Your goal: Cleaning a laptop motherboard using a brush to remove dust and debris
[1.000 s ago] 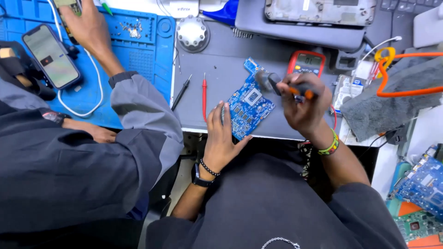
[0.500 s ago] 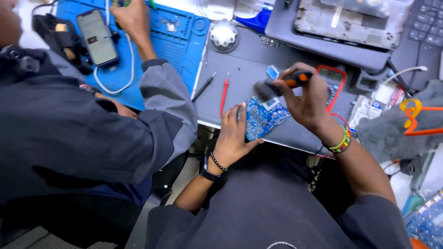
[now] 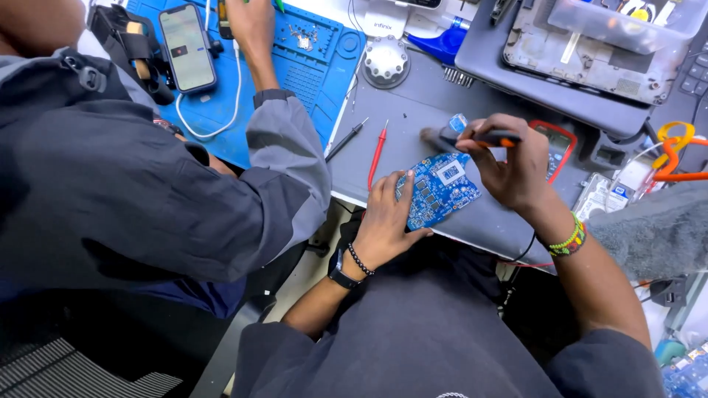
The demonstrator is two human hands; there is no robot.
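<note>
A blue circuit board (image 3: 439,190) is kept flat on the grey table (image 3: 413,110), close to its front edge. It is pressed down by the left hand (image 3: 385,214), whose fingers are spread along the board's left side, most likely so the board cannot slide. A thin tool with an orange and black handle (image 3: 493,137) is pinched in the right hand (image 3: 512,166), which is curled shut around it just above the board's top right corner. The tip is hidden by the fingers (so where it touches cannot be told). Two test probes (image 3: 376,156), one red and one black, are laid to the left of the board. A co-worker's grey sleeve (image 3: 287,158) is stretched over a blue mat (image 3: 310,66) beside a phone (image 3: 187,47).
</note>
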